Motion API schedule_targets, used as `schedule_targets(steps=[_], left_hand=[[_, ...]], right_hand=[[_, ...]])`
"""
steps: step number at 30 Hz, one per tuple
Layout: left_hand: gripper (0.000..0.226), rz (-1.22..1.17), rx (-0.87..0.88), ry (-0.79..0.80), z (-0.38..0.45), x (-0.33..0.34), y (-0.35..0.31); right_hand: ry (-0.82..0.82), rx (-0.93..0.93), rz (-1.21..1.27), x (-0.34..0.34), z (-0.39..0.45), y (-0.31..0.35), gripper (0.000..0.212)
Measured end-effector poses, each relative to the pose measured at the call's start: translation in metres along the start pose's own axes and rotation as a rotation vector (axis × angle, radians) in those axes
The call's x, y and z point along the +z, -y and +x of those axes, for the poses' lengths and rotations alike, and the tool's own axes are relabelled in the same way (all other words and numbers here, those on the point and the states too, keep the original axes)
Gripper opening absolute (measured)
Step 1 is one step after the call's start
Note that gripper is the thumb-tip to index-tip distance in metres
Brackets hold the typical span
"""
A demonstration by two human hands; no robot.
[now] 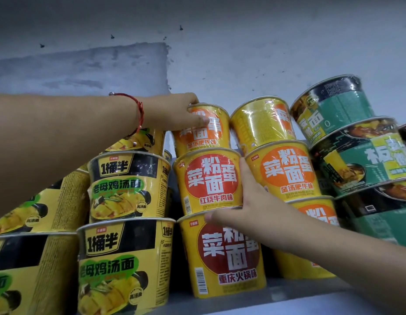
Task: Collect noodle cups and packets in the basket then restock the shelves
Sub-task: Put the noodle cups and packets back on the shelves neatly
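Top noodle cup: yellow film-wrapped paper noodle cup with an orange disc label (200, 128), sitting on top of the middle stack on the grey shelf (288, 296), close under the grey wall (220, 53).
Middle cup: yellow film-wrapped cup with a red disc label (210, 180), directly beneath the top one and resting on a third yellow cup with a dark red disc (224, 253).
Left hand: the left hand (174, 112), red string bracelet (139, 112) at the wrist, grips the top cup, fingers curled over its rim and thumb pressed on the front label.
Right hand: the right hand (245, 201) cups the lower right side of the middle cup, fingers curved along its base, holding it steady.
Neighbours: yellow-and-black chicken-soup cups (127, 185) just to the left, a tilted yellow cup (263, 123) and green cups (356, 155) to the right, all packed close.
Handling: probably light, thin-walled and crushable; the shrink film looks slick. Best taken at the stiff rim or around the base, not squeezed mid-wall.
Risk: the stack looks leaning, so one nudge could topple neighbours.
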State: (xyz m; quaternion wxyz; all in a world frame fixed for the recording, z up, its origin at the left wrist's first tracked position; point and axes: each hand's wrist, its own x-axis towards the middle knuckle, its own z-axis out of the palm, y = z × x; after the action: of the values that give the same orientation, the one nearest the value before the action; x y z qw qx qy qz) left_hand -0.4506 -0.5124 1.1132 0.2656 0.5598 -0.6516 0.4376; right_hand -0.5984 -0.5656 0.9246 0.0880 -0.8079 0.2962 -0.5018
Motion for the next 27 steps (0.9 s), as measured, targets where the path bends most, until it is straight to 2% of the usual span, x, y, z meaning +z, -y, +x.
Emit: schedule_targets(steps=[2,7,13,17,21,23,25,27], left_hand=[[0.063,-0.015,0.009,0.005,-0.001,0.002,0.001],[0.066,0.020,-0.001,0.000,-0.002,0.001,0.002],[0.066,0.024,0.008,0.000,0.001,0.005,0.006],[0.067,0.048,0.001,-0.020,0.002,0.011,0.009],[0.068,0.092,-0.009,-0.108,-0.007,0.020,0.008],[0.069,0.093,0.006,-0.205,-0.018,0.025,0.002],[0.067,0.090,0.047,-0.340,-0.034,0.028,-0.011],[0.060,0.042,0.073,-0.434,-0.046,0.031,-0.030]], right_hand=[[0.047,0.023,-0.111,0.003,-0.009,0.003,0.132],[-0.064,0.003,-0.368,0.023,-0.012,0.005,0.132],[-0.078,-0.002,-0.373,0.026,-0.015,0.001,0.128],[-0.001,0.002,-0.346,0.018,-0.020,0.004,0.122],[0.117,0.006,-0.338,-0.014,-0.029,0.018,0.098],[0.045,-0.062,-0.398,-0.041,-0.022,0.030,0.078],[-0.148,-0.152,-0.462,-0.074,-0.003,0.038,0.060],[-0.338,-0.203,-0.491,-0.110,0.027,0.041,0.053]])
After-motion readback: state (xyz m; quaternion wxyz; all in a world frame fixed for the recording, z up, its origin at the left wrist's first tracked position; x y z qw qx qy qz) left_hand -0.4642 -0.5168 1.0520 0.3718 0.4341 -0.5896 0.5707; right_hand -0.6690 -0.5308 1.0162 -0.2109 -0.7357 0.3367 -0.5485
